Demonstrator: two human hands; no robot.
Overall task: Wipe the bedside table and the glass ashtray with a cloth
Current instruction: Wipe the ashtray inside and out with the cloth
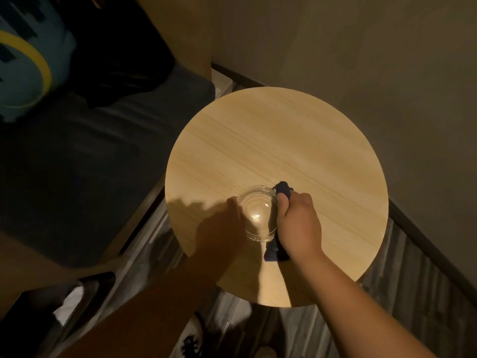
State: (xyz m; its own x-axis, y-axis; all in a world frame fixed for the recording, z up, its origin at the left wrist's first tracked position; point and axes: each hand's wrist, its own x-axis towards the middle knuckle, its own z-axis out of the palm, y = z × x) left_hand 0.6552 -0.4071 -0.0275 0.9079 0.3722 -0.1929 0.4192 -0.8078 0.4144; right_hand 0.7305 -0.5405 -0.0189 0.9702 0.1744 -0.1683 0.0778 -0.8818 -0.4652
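Note:
A round, light wooden bedside table [284,140] fills the middle of the view. On its near left part stands a clear glass ashtray [258,213]. My left hand [222,228], in shadow, grips the ashtray's left side. My right hand [299,223] is closed around a dark blue cloth [282,188] and presses it against the ashtray's right rim. One end of the cloth sticks out above my fingers; the other end hangs below my palm onto the table.
A dark bed [77,164] with a blue and yellow cushion [23,68] lies to the left. Grey walls [361,47] with a dark skirting board enclose the table at the back and right. A black bin with white paper [69,303] stands at lower left on the striped floor.

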